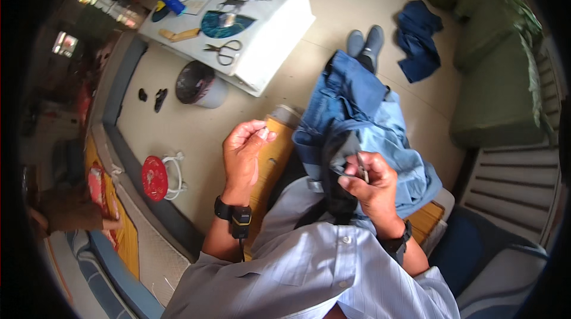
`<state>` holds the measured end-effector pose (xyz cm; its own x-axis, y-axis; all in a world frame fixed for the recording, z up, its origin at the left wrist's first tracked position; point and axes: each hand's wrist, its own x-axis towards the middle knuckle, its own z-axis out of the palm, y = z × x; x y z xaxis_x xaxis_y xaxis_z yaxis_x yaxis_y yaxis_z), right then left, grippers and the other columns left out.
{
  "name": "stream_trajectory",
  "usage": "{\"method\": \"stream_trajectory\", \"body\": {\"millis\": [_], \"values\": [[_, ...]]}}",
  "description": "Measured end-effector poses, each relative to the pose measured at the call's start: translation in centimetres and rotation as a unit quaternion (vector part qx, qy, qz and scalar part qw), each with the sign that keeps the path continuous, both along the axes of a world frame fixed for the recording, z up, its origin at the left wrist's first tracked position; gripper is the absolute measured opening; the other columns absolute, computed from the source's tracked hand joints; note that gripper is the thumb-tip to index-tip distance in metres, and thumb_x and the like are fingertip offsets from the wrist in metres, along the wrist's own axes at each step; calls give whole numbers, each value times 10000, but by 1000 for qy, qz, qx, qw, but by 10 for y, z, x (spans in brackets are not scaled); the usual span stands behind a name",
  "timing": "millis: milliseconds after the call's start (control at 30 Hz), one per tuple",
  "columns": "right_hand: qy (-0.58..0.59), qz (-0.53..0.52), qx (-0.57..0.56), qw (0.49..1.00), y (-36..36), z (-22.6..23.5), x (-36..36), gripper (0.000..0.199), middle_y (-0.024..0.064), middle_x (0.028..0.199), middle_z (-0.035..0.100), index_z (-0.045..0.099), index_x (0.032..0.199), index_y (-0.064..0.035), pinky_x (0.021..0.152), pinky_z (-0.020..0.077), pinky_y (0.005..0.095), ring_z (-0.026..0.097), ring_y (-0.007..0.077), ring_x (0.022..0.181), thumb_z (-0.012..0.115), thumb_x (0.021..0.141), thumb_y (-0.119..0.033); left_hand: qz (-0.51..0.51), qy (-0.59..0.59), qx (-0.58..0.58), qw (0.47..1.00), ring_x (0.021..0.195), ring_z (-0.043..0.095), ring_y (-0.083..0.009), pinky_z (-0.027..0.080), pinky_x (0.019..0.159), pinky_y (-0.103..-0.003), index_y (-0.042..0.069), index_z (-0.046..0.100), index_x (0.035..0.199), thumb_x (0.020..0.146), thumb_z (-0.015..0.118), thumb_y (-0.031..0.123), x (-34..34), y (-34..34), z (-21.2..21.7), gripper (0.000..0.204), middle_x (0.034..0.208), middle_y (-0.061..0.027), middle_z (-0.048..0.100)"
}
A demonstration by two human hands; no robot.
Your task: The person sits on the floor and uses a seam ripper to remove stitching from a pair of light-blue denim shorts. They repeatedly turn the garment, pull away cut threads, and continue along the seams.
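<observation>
My left hand is raised to the left of my lap, thumb and fingertips pinched together. Whatever is between them is too small to make out. Over my lap, my right hand grips a small, narrow metal tool that looks like thread snips, mostly covered by the fingers. Beneath that hand lies a heap of blue denim clothing, dark blue toward my feet and with paler blue cloth on the right. A black piece of cloth shows beside the right fingers.
Ahead stands a white table bearing scissors and a blue packet. Below it are a waste bin and a red-topped stool. Dark trousers lie on the floor. Another person's arm appears at far left.
</observation>
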<state>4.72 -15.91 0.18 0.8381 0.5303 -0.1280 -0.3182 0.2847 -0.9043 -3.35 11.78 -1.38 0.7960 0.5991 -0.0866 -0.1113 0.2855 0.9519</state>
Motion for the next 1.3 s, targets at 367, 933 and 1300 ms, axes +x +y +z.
{"method": "stream_trajectory", "body": {"millis": [367,933,1300], "values": [[18,13,-18,1000,0,-1,-1,338,-10,951,662,667,1133,-19,751,494,220,600,56,831,780,849,126,89,238,397,882,1245,642,-216,503,1071,-363,-19,659,1332,972,665,3,-33,58,-40,361,1387,-169,638],[-14,3,10,1000,-15,-2,-5,344,12,1047,654,642,1131,-23,846,516,236,622,75,963,756,867,165,-313,-53,-33,948,803,731,-193,624,764,-309,8,644,1102,1053,640,72,20,-97,17,81,1260,-179,666],[-38,80,-44,995,-45,16,15,235,58,1063,697,694,1177,24,886,506,291,631,114,989,709,1018,-149,-291,-61,82,951,902,696,-146,607,770,-293,13,616,1117,997,688,-26,22,-103,19,146,1094,-106,654]]}}
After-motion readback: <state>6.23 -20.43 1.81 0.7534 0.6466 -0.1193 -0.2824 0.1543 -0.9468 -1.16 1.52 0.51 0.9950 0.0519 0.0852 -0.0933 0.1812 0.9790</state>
